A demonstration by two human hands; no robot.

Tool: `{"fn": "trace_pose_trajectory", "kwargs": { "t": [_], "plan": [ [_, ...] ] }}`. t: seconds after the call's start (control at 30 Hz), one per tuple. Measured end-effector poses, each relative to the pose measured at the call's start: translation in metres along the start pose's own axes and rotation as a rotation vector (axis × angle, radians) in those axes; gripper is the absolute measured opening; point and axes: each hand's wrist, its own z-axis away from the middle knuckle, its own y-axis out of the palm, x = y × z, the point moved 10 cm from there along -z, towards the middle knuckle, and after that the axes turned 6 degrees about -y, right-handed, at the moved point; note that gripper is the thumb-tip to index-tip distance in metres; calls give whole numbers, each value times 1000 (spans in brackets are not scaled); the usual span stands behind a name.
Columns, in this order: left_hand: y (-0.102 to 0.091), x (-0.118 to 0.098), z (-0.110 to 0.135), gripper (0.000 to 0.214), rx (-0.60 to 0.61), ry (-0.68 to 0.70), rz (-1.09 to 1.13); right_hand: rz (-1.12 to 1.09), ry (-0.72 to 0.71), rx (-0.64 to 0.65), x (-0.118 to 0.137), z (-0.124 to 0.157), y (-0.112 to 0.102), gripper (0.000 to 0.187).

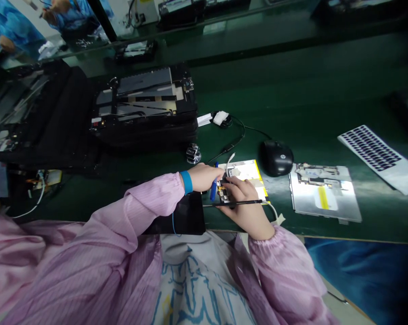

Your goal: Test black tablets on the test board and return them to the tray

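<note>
My left hand [203, 177], with a blue band at the wrist, is closed around a slim blue stick-like tool [213, 191] that shows above and below the fingers. My right hand [248, 205] is closed, and a thin black tool with a metal tip [239, 203] lies across it, tip to the left. Its fingertips rest at a small circuit board [223, 193]. The board is on a tablet's opened inside with a white panel and yellow edges [258, 169]. A white cable [229, 158] runs from it. My fingers hide the contact point.
A black mouse [276, 158] stands beyond the tablet. Rightward lie a silver metal plate with a board [326, 203] and a sheet of dark labels [373, 146]. Stacked black device housings [143, 131] rise at the left. A dark panel [187, 216] lies by the front edge. Co-workers' sleeves [11, 262] show left.
</note>
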Motion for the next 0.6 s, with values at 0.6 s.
{"fn": "trace_pose_trajectory", "kwargs": {
  "t": [0.6],
  "plan": [
    [4,-7,-1,7,-20,46,-89,52,0,78,5,0,6,44]
  ]
}}
